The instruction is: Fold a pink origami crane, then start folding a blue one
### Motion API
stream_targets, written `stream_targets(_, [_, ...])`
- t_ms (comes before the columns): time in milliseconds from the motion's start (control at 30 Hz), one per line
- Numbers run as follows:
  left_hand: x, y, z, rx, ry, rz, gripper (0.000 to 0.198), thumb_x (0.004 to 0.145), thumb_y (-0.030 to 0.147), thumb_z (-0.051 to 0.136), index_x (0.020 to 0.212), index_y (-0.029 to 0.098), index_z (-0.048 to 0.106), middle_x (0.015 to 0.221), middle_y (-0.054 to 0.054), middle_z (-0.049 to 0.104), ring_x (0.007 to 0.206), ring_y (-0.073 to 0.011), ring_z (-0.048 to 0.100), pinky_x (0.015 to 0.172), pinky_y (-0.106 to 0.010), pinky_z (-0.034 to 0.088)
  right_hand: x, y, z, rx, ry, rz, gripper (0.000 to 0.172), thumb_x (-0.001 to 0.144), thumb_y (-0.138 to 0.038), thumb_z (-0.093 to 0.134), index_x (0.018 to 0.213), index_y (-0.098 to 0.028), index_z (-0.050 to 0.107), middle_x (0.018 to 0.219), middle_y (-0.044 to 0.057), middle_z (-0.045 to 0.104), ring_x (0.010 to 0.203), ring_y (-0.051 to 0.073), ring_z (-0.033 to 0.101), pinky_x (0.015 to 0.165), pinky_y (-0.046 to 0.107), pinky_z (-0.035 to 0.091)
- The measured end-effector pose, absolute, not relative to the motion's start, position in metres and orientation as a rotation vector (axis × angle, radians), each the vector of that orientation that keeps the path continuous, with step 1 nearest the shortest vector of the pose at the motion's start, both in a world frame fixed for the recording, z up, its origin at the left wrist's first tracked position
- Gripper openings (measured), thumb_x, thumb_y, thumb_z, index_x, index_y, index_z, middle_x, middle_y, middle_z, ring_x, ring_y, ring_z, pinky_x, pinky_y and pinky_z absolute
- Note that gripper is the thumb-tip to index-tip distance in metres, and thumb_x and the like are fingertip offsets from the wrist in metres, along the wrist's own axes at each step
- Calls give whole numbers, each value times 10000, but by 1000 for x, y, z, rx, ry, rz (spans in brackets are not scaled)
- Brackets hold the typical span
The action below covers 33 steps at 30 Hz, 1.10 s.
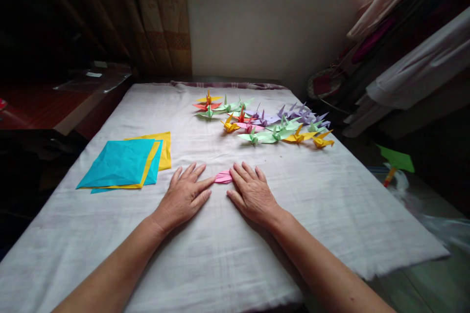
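Observation:
A small folded piece of pink paper (222,177) lies flat on the cloth-covered table (227,249), between my two hands. My left hand (187,193) rests palm down with its fingers spread, the index fingertip at the paper's left end. On the other side my right hand (253,193) also lies flat, its fingertips at the paper's right end and partly over it. Left of my left hand is a loose stack of blue paper sheets (113,161) and yellow paper sheets (166,150).
Several folded paper cranes (255,137) in green, yellow, red, pink and purple stand at the back right. A red-brown wooden surface (36,107) with a clear plastic bag (99,78) is at left. Clothes (422,78) hang at right, above a green fan-like object (396,159).

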<state>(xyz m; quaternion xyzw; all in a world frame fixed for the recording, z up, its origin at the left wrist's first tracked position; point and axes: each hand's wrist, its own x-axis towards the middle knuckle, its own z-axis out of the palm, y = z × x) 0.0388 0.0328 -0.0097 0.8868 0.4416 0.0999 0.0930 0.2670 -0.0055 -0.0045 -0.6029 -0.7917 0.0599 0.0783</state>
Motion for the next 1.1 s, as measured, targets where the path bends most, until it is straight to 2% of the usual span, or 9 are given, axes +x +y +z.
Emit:
stream_targets(133, [41, 32, -11, 2630, 1315, 343, 385, 962, 330, 496, 1328, 365, 608, 1511, -78, 476, 1433, -341, 354, 1128, -645, 262, 263, -5, -4, -1731, -2238, 54, 453, 934, -343, 564, 1351, -168, 583, 1490, 151, 481, 1352, 312, 434, 1092, 475, 326])
stream_targets(267, [40, 31, -12, 2629, 1303, 372, 387, 959, 327, 499, 1330, 347, 607, 1505, -73, 485, 1433, -340, 356, 1132, -646, 259, 264, -4, -4, -1634, -2196, -38, 247, 927, -268, 580, 1133, -229, 710, 1252, 99, 657, 1107, 257, 577, 931, 371, 421])
stream_targets(400, [38, 32, -15, 2592, 1310, 435, 437, 949, 329, 511, 1383, 291, 554, 1495, -75, 500, 1426, -315, 375, 1150, -620, 262, 263, -3, -6, -1627, -2194, -33, 171, 942, -263, 573, 1001, -241, 732, 1052, 58, 704, 939, 210, 590, 843, 316, 424])
stream_targets(700, [39, 32, -14, 2555, 1292, 485, 363, 943, 314, 506, 1283, 282, 626, 1439, -65, 562, 1405, -306, 412, 1150, -608, 267, 254, 0, 6, -1733, -2221, -10, 197, 937, -341, 593, 1033, -219, 713, 987, 64, 699, 918, 226, 586, 813, 331, 402])
stream_targets(900, [39, 32, -13, 2554, 1269, 475, 338, 946, 315, 504, 1251, 289, 646, 1438, -60, 563, 1401, -312, 415, 1148, -619, 259, 243, 1, 8, -1783, -2197, 8, 178, 935, -284, 568, 1003, -243, 727, 999, 57, 694, 931, 218, 591, 787, 333, 395])
stream_targets(1100, [38, 32, -13, 2561, 1269, 481, 348, 952, 319, 502, 1271, 284, 637, 1438, -63, 563, 1405, -309, 410, 1152, -617, 257, 237, 2, 9, -1833, -2098, 90, 140, 899, -299, 613, 948, -243, 731, 955, 45, 691, 926, 215, 611, 772, 327, 414])
